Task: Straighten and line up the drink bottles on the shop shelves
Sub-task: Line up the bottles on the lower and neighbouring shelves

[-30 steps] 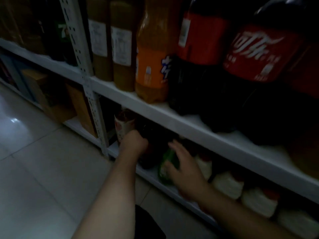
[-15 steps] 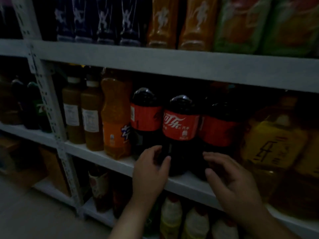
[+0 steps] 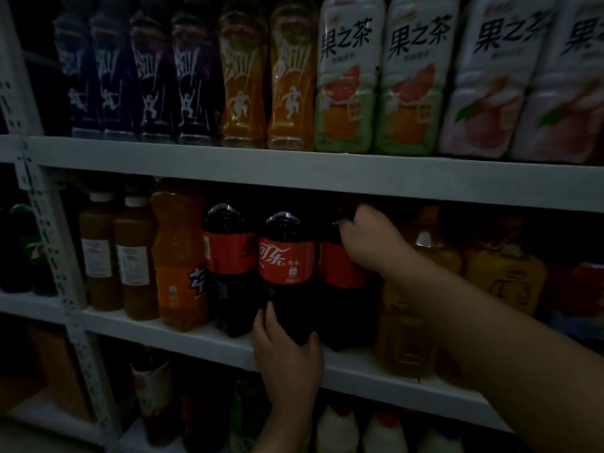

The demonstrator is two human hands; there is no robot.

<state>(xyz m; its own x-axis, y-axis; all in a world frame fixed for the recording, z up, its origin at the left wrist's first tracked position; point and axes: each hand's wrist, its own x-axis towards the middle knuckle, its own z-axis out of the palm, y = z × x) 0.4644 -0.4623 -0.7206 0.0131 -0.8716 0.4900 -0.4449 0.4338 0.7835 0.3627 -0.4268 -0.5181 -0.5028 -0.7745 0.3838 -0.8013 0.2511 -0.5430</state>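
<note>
Three big cola bottles with red labels stand side by side on the middle shelf [image 3: 196, 335]. My left hand [image 3: 287, 358] grips the base of the middle cola bottle [image 3: 287, 266], thumb on one side and fingers on the other. My right hand [image 3: 372, 243] is curled round the shoulder of the right cola bottle [image 3: 340, 273], just under the shelf above; its cap is hidden. The left cola bottle [image 3: 228, 256] stands untouched beside an orange soda bottle [image 3: 179, 256].
Two brown tea bottles [image 3: 130, 256] stand left of the orange soda, yellow tea jugs [image 3: 503, 276] to the right. The top shelf [image 3: 294, 168] carries purple, orange and fruit-tea bottles. White bottles [image 3: 336, 429] sit on the lower shelf. A perforated upright post [image 3: 55, 266] stands left.
My view rose from the lower shelf to the middle one. My left hand dropped to the middle cola bottle's base; my right hand rose from the shelf edge to the right cola bottle's shoulder.
</note>
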